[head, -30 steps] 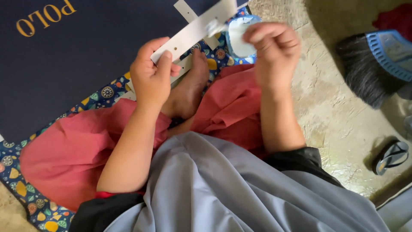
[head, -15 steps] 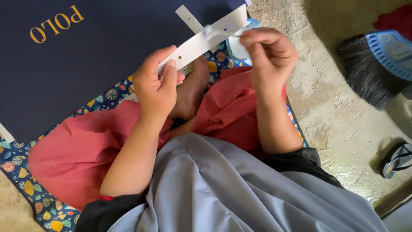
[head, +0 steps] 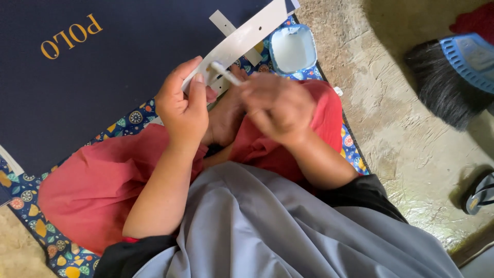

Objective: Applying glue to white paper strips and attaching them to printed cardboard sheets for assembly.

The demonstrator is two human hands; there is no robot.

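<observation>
My left hand (head: pixel 184 105) pinches the near end of a long white card strip (head: pixel 246 36) that slants up and to the right. My right hand (head: pixel 278 108), blurred, grips a thin white stick (head: pixel 225 73) whose tip touches the strip close to the left thumb. A small blue tub of white paste (head: pixel 292 49) sits just beyond the right hand on the patterned mat. Under both hands lie red cloth (head: pixel 118 175) and a bare foot (head: pixel 226 116). A second short white strip (head: pixel 222 23) crosses behind the long one.
A large dark navy sheet with gold lettering (head: pixel 103 67) covers the mat (head: pixel 134 117) at upper left. On the rough concrete floor (head: pixel 396 134) to the right lie a black-bristled broom with a blue head (head: pixel 453 72) and a sandal (head: pixel 478 193).
My right hand has come down from the far end of the strip toward my left hand, now holding the stick against the strip. The paste tub is uncovered.
</observation>
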